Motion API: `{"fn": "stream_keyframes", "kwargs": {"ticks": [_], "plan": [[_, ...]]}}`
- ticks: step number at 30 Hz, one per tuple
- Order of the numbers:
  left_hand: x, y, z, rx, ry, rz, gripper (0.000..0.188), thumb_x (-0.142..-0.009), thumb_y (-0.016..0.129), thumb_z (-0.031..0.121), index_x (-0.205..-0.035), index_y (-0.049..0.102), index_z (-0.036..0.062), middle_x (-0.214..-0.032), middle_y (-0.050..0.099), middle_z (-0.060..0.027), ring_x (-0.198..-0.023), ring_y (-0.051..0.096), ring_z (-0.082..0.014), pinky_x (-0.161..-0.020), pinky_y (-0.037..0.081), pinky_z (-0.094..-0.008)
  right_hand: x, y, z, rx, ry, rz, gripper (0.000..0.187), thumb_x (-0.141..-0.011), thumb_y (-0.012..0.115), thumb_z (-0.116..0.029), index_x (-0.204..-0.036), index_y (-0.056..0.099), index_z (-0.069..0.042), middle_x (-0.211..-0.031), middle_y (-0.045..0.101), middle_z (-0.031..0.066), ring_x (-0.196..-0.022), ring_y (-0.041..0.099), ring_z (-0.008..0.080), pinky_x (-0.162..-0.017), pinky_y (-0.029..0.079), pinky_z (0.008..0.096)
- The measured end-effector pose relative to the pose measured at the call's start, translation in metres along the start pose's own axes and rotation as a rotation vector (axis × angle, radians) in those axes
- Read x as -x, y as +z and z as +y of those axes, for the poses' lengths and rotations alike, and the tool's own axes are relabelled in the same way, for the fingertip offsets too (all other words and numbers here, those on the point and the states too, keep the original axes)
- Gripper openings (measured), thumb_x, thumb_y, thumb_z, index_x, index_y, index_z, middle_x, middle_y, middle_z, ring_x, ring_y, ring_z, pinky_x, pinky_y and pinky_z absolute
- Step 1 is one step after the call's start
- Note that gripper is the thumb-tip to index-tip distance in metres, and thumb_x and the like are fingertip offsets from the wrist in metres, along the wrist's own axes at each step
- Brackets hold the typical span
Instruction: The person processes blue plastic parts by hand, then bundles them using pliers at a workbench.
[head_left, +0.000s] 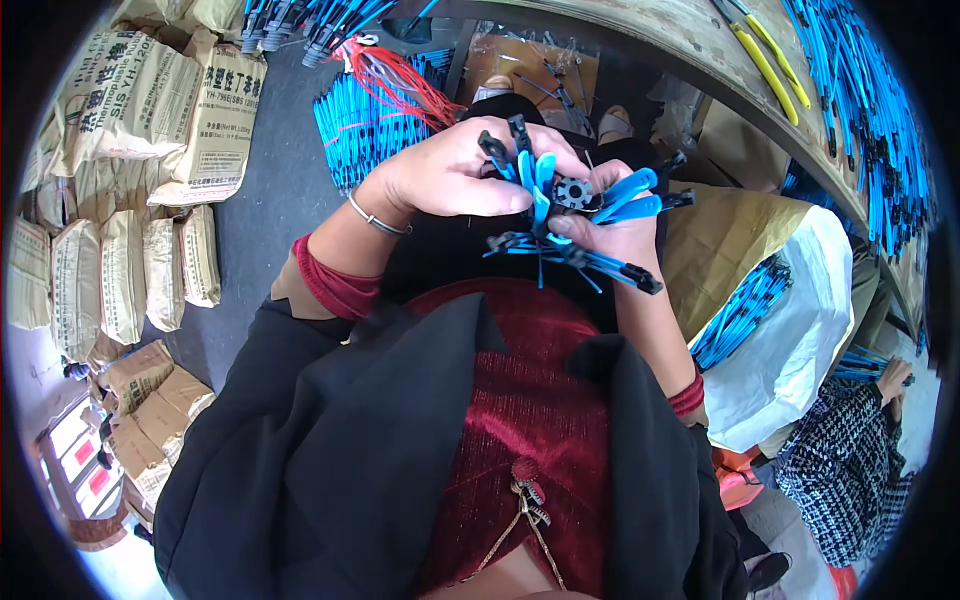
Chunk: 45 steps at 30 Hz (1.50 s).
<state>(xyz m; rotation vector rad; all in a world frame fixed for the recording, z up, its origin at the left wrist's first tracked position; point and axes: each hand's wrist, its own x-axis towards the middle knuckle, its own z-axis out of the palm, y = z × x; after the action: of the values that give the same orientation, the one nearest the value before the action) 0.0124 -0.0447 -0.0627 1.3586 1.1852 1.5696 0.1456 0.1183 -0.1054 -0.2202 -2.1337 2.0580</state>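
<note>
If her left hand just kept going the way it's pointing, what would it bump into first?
The left hand points rightward across the body, so it would first meet the small black round piece and the right hand gripping the blue cable ties. They already nearly touch; depth is unclear.

Dark floor (265,190) open at left. Sack pile (130,200) beyond; blue cable bundle (365,125) ahead; bag (800,300) blocks right.

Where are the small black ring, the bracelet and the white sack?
Small black ring (573,192), head view, toothed face.
Bracelet (377,218), head view, band over left wrist.
White sack (800,340), head view, outer side.
</note>
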Motion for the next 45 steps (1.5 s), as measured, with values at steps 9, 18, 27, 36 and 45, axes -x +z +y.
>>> {"fn": "stream_keyframes", "kwargs": {"ticks": [9,18,27,36,45], "plan": [[0.002,0.022,0.000,0.008,-0.151,0.220,0.035,-0.068,0.073,0.004,-0.100,0.059,-0.0006,-0.096,0.061,-0.0150,-0.095,0.058,-0.0265,-0.083,0.045,-0.0357,0.006,0.007,-0.008,0.066,0.012,0.054,0.040,-0.056,0.085,-0.016,-0.075,0.052,-0.007,-0.067,0.054,-0.0019,-0.063,0.049,0.0080,-0.057,0.043,0.0247],[-0.005,0.024,-0.007,-0.209,0.002,0.308,0.026,-0.069,0.074,0.008,-0.091,0.064,0.0019,-0.088,0.062,-0.0062,-0.084,0.059,-0.0173,-0.076,0.045,-0.0284,0.000,-0.005,-0.014,-0.038,0.008,-0.016,0.038,-0.062,0.082,-0.022,-0.082,0.055,-0.003,-0.070,0.057,0.0008,-0.069,0.053,0.0092,-0.064,0.045,0.0250],[-0.014,0.025,0.004,-0.152,-0.130,0.211,0.023,-0.069,0.074,0.004,-0.090,0.064,0.0018,-0.082,0.062,-0.0044,-0.075,0.058,-0.0121,-0.070,0.046,-0.0263,-0.032,-0.057,-0.046,-0.372,0.412,-0.526,0.025,-0.080,0.065,-0.025,-0.085,0.064,0.000,-0.074,0.062,0.0025,-0.073,0.056,0.0100,-0.068,0.046,0.0236],[-0.027,0.033,0.005,-0.186,-0.181,0.269,0.024,-0.067,0.074,0.003,-0.089,0.064,0.0027,-0.079,0.061,-0.0035,-0.072,0.057,-0.0117,-0.067,0.046,-0.0265,-0.023,-0.065,-0.044,-0.143,0.217,-0.536,0.016,-0.068,0.073,0.000,-0.081,0.064,0.001,-0.075,0.062,0.0022,-0.071,0.058,0.0082,-0.066,0.046,0.0213],[-0.039,0.040,-0.003,-0.232,-0.147,0.299,0.025,-0.064,0.075,0.004,-0.088,0.064,0.0025,-0.078,0.060,-0.0047,-0.072,0.058,-0.0130,-0.067,0.046,-0.0266,-0.001,-0.057,-0.042,-0.217,0.145,-0.179,0.016,-0.068,0.071,0.005,-0.081,0.062,0.001,-0.074,0.061,0.0025,-0.073,0.060,0.0096,-0.067,0.049,0.0219]]}}
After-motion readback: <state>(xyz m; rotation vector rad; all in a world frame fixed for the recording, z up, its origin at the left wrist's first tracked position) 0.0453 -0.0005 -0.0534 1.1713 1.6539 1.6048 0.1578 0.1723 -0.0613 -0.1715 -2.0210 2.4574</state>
